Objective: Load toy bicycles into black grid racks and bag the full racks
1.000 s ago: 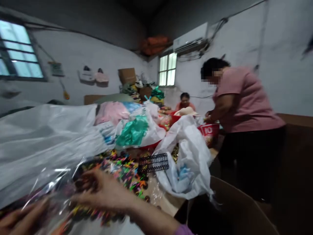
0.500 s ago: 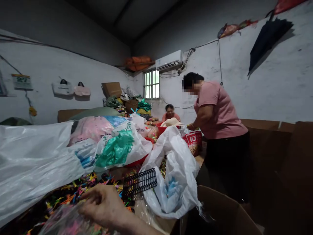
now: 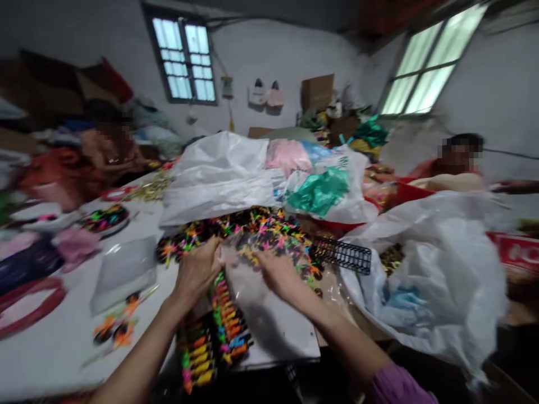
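Observation:
A clear plastic bag [image 3: 244,269] is stretched between my two hands above the white table. My left hand [image 3: 200,266] is closed on the bag's left edge. My right hand [image 3: 275,272] grips the other side of the bag, its fingers blurred. Behind them lies a heap of small multicoloured pieces [image 3: 269,227]. Below my left hand, two black racks [image 3: 229,320] hold rows of bright coloured pieces. An empty black rack [image 3: 345,253] rests to the right of the heap.
White sacks [image 3: 219,174] lie behind the heap. An open white sack [image 3: 446,280] stands at the right. On the left are a stack of clear bags [image 3: 126,269], loose orange-black pieces [image 3: 118,331] and a red ring [image 3: 31,306]. Two people sit farther back, left and right.
The view has swung left and down. My left hand has come into view, and the clear bag is now held up between both hands. The standing person is mostly out of view.

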The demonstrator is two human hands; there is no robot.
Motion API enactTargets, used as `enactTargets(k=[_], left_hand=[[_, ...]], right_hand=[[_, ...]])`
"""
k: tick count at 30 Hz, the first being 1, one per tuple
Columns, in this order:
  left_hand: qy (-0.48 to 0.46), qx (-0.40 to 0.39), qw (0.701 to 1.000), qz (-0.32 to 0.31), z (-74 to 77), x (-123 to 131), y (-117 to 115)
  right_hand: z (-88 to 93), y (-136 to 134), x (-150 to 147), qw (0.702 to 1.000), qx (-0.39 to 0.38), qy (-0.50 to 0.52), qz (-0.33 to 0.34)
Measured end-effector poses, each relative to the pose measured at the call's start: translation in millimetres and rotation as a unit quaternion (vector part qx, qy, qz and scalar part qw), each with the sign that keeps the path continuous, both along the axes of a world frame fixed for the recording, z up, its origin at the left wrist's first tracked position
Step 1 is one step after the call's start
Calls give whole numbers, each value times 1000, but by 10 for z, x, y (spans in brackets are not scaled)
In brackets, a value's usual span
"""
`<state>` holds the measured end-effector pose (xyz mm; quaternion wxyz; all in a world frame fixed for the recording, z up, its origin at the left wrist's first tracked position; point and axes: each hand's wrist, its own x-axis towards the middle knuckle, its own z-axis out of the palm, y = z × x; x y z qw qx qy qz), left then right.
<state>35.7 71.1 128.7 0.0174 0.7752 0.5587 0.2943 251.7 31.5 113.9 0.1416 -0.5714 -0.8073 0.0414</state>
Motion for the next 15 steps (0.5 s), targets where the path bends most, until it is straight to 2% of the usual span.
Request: enactTargets(k=[1,3,4,6,8,9,10,12,13,14,15], left_hand=[[-38,-5,998,53,25,-65,6],[-174,-31,980,90,10,-187,52],[-280,-58,954,86,-27,-245,83],[-476,-107,870,71,-119,-349,150],[-585,-137,797,64,-159,-440,225],[-604,-144,781,65,-136,-486,263],[-615,-148,772,62,-82,-538,297],[-636,-135,759,35,112,-671,346],[-621,-115,775,16,237,-753,360],[-577,-87,812,-5,367,-844,371],[-506,-51,861,-19,490,-939,386]], right_hand=[[-57,92,17,999,-18,-40,-29],[-168,292,27,992,-29,-83,-94],[-222,400,10,990,-19,-85,-106],[-305,636,-85,992,6,-63,-108],[-287,905,-259,996,-5,-27,-82],[-209,1051,-366,997,-24,-1,-66],[-73,1199,-480,997,-44,39,-48],[370,1478,-709,986,-47,160,-14],[655,1595,-820,967,-20,256,0],[953,1689,-929,957,-2,291,14],[1236,1758,-1034,949,16,313,28]])
